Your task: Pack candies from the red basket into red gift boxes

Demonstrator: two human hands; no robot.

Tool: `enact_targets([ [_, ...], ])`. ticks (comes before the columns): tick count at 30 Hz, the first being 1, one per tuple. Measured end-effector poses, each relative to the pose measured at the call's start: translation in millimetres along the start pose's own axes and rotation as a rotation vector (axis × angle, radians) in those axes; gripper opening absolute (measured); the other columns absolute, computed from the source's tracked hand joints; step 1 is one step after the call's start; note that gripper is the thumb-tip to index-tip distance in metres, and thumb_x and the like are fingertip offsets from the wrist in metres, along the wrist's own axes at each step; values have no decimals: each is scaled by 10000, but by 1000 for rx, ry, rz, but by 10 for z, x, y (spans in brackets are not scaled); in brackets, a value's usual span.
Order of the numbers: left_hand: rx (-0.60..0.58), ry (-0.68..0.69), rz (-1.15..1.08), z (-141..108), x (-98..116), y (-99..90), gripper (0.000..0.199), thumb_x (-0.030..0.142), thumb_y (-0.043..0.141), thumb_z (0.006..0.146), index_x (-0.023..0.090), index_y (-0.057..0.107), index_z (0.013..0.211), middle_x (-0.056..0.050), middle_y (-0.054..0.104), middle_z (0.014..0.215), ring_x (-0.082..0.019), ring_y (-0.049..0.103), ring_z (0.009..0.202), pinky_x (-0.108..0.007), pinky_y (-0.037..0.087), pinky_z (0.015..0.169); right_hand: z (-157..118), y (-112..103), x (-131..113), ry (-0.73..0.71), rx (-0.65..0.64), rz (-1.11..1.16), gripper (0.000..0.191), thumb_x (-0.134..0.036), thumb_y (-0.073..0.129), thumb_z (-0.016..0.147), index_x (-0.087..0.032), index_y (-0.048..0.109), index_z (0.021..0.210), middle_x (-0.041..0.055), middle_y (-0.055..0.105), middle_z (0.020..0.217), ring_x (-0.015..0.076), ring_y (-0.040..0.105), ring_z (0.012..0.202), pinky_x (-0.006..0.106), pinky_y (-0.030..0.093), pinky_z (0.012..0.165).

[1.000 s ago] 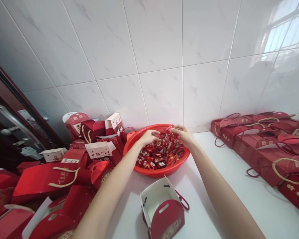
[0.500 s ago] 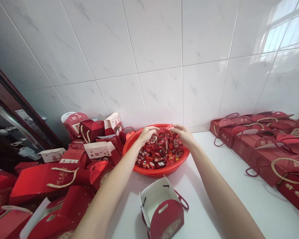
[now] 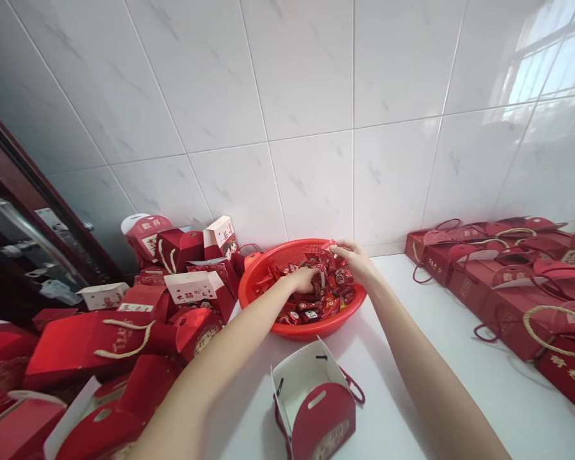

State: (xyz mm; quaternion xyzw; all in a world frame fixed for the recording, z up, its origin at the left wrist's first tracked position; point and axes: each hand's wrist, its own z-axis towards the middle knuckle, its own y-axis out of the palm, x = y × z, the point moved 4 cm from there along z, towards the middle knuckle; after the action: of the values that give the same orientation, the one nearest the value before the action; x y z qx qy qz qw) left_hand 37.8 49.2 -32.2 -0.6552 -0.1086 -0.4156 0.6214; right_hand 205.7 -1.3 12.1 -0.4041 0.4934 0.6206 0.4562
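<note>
A red plastic basket (image 3: 255, 284) holds a heap of red-wrapped candies (image 3: 333, 305). My left hand (image 3: 303, 280) reaches down into the heap, its fingertips buried among the wrappers, so I cannot see what they grip. At the basket's back right rim, my right hand (image 3: 357, 260) pinches a red-wrapped candy (image 3: 329, 245) between thumb and fingers. In front of the basket stands an open red gift box (image 3: 311, 396) with a pale inside and a dark red cord handle.
Many red gift boxes (image 3: 91, 335) are piled on the left, some with rope handles. More red boxes (image 3: 479, 281) stand in rows on the right of the white table (image 3: 393, 390). A tiled wall (image 3: 311, 185) rises right behind the basket.
My left hand has moved from the basket's back down into the middle of the candies. My right hand stays at the rim with its candy.
</note>
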Motion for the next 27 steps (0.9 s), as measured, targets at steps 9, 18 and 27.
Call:
enact_targets([
  [9, 154, -42, -151, -41, 152, -370, 304, 39, 640, 550, 218, 753, 768, -34, 771, 914, -253, 696, 912, -344, 531, 870, 3, 29, -11, 19, -2, 42, 308, -436, 814, 539, -215, 663, 691, -20, 646, 655, 125, 533, 581, 261, 412, 542],
  [18, 211, -123, -730, -129, 243, -555, 322, 139, 708, 598, 152, 755, 917, -61, 756, 956, -153, 659, 713, -279, 540, 688, 19, 8, 3, 36, 28, 75, 338, -443, 845, 525, -209, 669, 693, -12, 644, 642, 119, 525, 574, 252, 452, 535],
  [27, 170, -50, -755, -140, 275, -525, 330, 123, 765, 620, 173, 764, 945, -45, 758, 950, -187, 684, 823, -343, 541, 836, 7, 21, -2, 56, 29, 93, 303, -424, 844, 567, -226, 682, 730, -1, 656, 686, 150, 575, 642, 299, 536, 621],
])
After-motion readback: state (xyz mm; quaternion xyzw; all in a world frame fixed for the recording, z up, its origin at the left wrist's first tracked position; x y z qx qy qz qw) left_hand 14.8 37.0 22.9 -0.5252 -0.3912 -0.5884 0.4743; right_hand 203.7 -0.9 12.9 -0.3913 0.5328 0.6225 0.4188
